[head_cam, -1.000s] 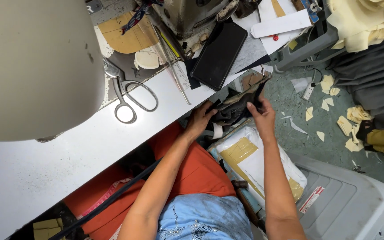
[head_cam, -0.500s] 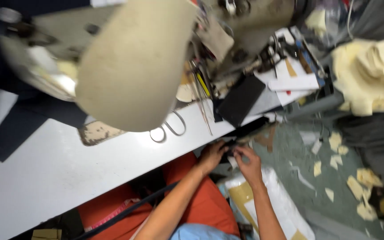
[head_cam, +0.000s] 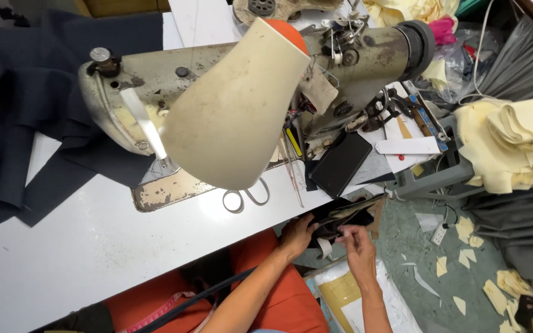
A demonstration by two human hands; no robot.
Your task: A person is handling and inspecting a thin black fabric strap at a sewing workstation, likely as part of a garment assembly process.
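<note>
Hands | left hand [head_cam: 295, 236] gripped dark fabric bundle [head_cam: 340, 221] below worktop [head_cam: 94, 240] edge | right hand [head_cam: 356, 237] pinched its white strip [head_cam: 324, 246] | risk: loose pinch, strip likely slips floorward.

A white desk [head_cam: 75, 246] carries a worn sewing machine [head_cam: 174, 92]. Right of the desk, greenish floor [head_cam: 414, 246] is littered with pale scraps [head_cam: 464, 229].

Scissors [head_cam: 247, 198] on table [head_cam: 94, 246]; sewing machine [head_cam: 254, 80] behind
</note>
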